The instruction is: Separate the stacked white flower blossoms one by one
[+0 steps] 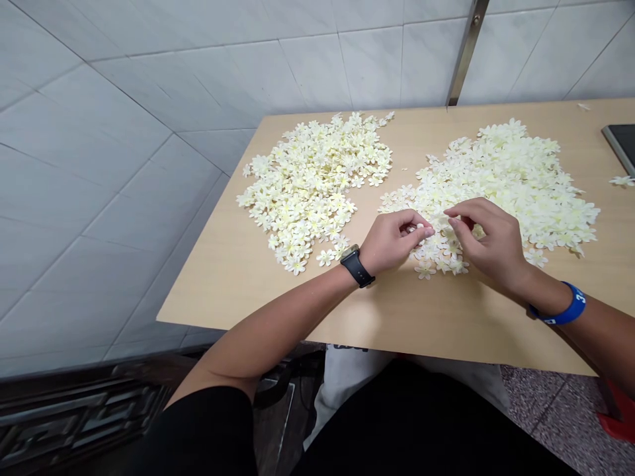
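My left hand (394,239), with a black watch (357,266) at its wrist, is closed in a pinch over the near left edge of the right-hand pile. A bit of white shows at its fingertips, seemingly part of a small flower. Facing it, my right hand (489,239) has thumb and index finger curled close together; anything between them is too small to make out. Under and behind both hands spreads a heap of white artificial flowers (516,175) with pale yellow centres. Another pile of more open-petalled flowers (317,172) lies to the left.
Both piles rest on a light wooden table (213,277) set against a tiled wall (307,73). A dark flat device (622,145) lies at the right edge, with a stray flower (622,180) near it. A metal bracket (466,53) runs down the wall to the table's back edge.
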A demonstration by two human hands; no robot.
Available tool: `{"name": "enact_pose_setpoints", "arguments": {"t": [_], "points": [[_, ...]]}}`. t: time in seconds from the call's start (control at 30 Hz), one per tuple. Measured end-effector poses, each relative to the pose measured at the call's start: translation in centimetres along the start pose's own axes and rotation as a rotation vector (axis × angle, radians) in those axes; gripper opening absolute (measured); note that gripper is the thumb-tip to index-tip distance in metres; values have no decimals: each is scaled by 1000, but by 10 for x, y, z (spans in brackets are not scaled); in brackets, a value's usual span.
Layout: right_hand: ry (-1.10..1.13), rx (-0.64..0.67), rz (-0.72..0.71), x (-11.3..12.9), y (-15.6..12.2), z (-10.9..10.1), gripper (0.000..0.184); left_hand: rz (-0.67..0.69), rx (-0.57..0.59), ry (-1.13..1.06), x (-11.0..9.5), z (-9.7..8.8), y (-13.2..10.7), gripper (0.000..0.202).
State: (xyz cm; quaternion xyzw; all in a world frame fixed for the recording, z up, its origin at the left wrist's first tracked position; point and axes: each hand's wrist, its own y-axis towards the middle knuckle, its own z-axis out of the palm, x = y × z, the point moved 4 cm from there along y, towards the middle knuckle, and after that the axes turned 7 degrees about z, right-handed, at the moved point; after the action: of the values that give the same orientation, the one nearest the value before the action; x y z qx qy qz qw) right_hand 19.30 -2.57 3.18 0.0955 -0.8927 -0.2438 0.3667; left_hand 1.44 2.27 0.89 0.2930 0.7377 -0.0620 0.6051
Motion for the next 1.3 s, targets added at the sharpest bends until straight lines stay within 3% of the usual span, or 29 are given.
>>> {"name": "enact_pose_setpoints", "arguments": {"t": [0.27,0.57,1.07,1.3], "points": [[125,153,9,7,-2,5,14,121,-4,194,-11,0,-2,31],[108,87,-77,13,-4,0,15,216,-18,243,-11,0,-4,20],[166,90,-72,13,-4,-1,16,246,-38,223,-11,1,-4,25],[271,153,204,4,-6,7,6,358,-49,301,-14,2,-5,27]]}}
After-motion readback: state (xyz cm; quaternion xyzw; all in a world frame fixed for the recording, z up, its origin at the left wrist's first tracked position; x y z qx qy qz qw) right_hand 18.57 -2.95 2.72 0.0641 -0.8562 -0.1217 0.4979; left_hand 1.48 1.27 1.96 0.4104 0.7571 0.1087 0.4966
